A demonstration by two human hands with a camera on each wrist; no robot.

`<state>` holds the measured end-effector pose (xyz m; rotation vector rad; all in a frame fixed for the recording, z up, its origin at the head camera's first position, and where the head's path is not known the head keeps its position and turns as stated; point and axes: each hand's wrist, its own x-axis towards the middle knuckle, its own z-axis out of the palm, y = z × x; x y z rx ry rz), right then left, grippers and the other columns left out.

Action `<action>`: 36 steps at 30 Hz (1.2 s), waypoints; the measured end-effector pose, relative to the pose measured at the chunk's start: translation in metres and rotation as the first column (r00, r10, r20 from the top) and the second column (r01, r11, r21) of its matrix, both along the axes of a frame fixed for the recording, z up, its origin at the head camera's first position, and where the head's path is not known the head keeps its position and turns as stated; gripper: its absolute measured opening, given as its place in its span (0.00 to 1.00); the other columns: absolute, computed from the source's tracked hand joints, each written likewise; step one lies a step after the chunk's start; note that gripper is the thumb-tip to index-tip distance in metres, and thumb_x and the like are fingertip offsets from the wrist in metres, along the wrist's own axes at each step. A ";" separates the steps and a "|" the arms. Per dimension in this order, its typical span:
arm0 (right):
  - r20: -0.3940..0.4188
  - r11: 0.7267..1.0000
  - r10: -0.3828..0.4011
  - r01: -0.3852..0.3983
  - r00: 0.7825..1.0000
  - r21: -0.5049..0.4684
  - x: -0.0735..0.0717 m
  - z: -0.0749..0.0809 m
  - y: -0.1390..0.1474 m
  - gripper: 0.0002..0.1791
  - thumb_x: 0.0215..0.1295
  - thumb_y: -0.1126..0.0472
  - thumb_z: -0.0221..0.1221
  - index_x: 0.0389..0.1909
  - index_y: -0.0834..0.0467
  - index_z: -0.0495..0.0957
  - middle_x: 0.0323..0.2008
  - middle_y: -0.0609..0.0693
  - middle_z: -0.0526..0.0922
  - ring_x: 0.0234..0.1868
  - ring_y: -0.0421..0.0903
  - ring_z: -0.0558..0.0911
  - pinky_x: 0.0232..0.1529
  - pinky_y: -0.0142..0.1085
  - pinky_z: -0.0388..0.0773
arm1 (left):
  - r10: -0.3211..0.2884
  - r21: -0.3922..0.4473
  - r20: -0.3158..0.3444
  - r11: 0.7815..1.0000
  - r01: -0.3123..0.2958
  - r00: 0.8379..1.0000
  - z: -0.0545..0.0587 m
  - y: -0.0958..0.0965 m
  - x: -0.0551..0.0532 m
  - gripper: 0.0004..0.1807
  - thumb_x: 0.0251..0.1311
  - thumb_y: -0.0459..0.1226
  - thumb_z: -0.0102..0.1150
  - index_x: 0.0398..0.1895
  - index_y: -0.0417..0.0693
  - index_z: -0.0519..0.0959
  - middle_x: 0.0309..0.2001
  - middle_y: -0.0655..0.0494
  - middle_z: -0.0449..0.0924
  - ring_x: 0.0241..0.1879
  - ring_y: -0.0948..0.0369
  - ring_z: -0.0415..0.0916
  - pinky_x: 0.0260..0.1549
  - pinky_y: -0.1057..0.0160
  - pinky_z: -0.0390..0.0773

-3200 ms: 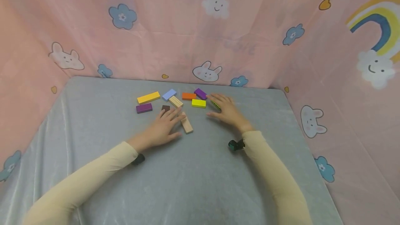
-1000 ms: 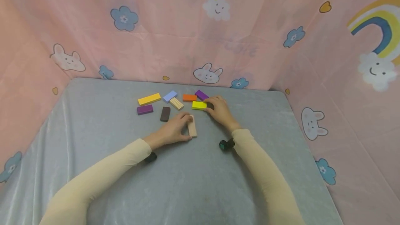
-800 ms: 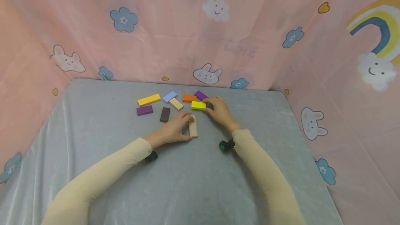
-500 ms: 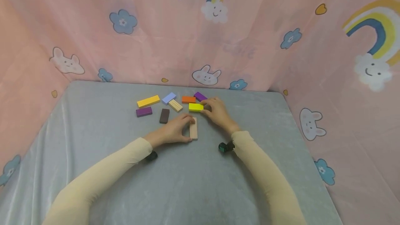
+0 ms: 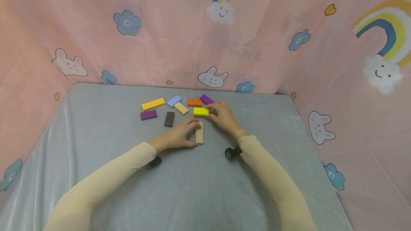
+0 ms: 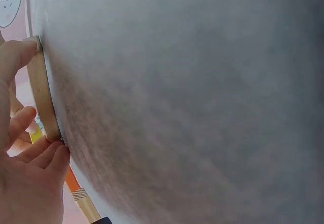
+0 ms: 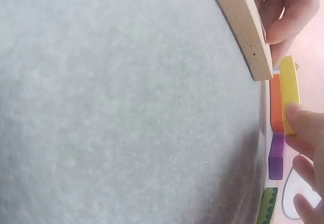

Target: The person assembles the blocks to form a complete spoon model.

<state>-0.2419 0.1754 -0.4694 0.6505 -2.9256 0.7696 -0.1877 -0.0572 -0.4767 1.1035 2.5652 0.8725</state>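
My left hand (image 5: 178, 134) holds a plain wooden block (image 5: 200, 136) lengthwise, its thumb at the near end and fingers at the far end. The left wrist view shows the block's long side (image 6: 44, 95) between thumb and fingertips, low against the cloth. Just beyond and to the right, my right hand (image 5: 224, 118) pinches the right end of a bright yellow block (image 5: 200, 112). In the right wrist view the yellow block (image 7: 289, 90) stands out in front of an orange block (image 7: 276, 102). A green patterned block (image 7: 267, 206) lies past a purple one (image 7: 276, 155); the right hand hides it in the head view.
On the grey cloth-covered table (image 5: 192, 188), a dark brown block (image 5: 169, 119), striped wooden block (image 5: 181, 108) and light blue block (image 5: 174, 101) lie left of the hands. Farther left are a golden-yellow block (image 5: 153, 104) and a purple block (image 5: 148, 115). Pink printed curtain (image 5: 154, 52) encloses the back.
My left hand has closed on the plain wooden block and turned it straighter. My right hand has left the green block, taken the yellow one and drawn it slightly left and nearer.
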 end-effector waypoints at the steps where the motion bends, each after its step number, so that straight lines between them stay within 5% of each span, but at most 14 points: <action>1: 0.001 1.000 0.002 -0.002 1.000 0.000 0.000 0.000 0.000 0.19 0.65 0.55 0.65 0.55 0.54 0.80 0.54 0.50 0.84 0.57 0.50 0.75 0.67 0.51 0.67 | 0.002 -0.005 0.000 1.000 -0.002 1.000 0.000 0.000 0.000 0.33 0.56 0.47 0.71 0.63 0.48 0.70 0.71 0.46 0.63 0.70 0.50 0.67 0.70 0.51 0.70; 10: 0.025 0.999 0.033 -0.033 0.999 -0.019 0.004 -0.001 0.000 0.19 0.65 0.56 0.64 0.56 0.56 0.79 0.55 0.52 0.83 0.58 0.51 0.77 0.65 0.49 0.71 | 0.006 -0.041 -0.035 0.999 -0.007 0.999 0.004 -0.006 0.012 0.33 0.63 0.48 0.64 0.69 0.49 0.68 0.75 0.49 0.59 0.73 0.52 0.63 0.73 0.52 0.65; 14: 0.061 0.999 0.031 -0.029 0.998 -0.034 0.007 0.000 0.001 0.20 0.66 0.57 0.64 0.57 0.56 0.78 0.55 0.52 0.83 0.59 0.51 0.78 0.67 0.48 0.72 | -0.060 -0.061 -0.091 0.997 0.054 0.994 0.008 -0.010 0.017 0.34 0.64 0.47 0.62 0.71 0.49 0.67 0.76 0.51 0.59 0.74 0.52 0.62 0.72 0.51 0.65; 24: 0.104 0.999 0.026 -0.023 0.994 -0.030 0.011 -0.004 0.000 0.20 0.67 0.55 0.63 0.59 0.53 0.77 0.56 0.50 0.82 0.58 0.49 0.80 0.65 0.46 0.76 | -0.232 -0.221 -0.217 0.958 0.184 0.948 0.009 -0.017 0.022 0.34 0.67 0.51 0.58 0.74 0.54 0.64 0.77 0.53 0.59 0.74 0.52 0.62 0.72 0.50 0.66; 36: 0.081 0.999 0.032 -0.029 0.996 -0.031 0.014 -0.007 -0.002 0.20 0.66 0.55 0.63 0.58 0.53 0.78 0.55 0.50 0.82 0.57 0.48 0.81 0.64 0.45 0.77 | -0.197 -0.210 -0.184 0.965 0.158 0.963 0.010 -0.014 0.025 0.33 0.66 0.51 0.59 0.72 0.54 0.67 0.76 0.52 0.61 0.74 0.52 0.63 0.71 0.49 0.67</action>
